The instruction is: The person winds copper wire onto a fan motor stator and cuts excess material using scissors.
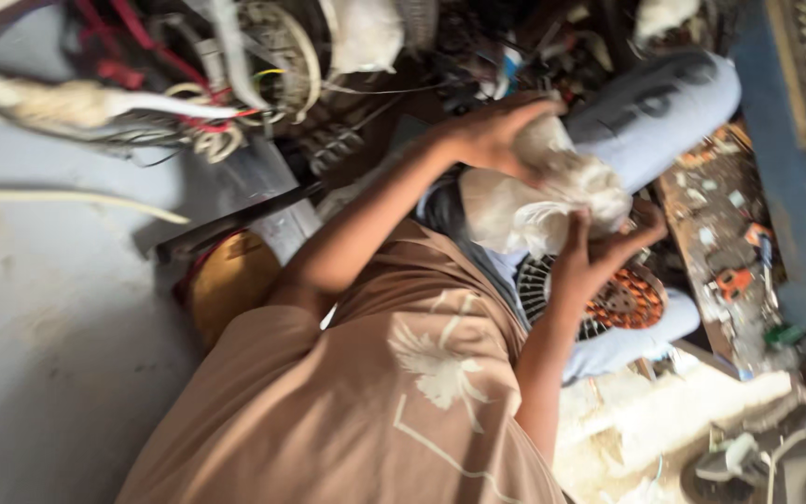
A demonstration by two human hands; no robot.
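The cloth bundle sits between both hands: the left hand lies on its upper left, the right hand grips it from below. Just under the right hand, a wound motor stator rests on the person's lap. A cluttered workbench stands to the right, a tangle of wires at upper left, and a round tin left of the arms.

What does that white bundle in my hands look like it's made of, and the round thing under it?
White bundle: looks like soft, matte cloth or thin plastic; it creases and bunches under both hands. Round part: seemingly metal with glossy copper-coloured windings and pale slotted ribs, though blurred.
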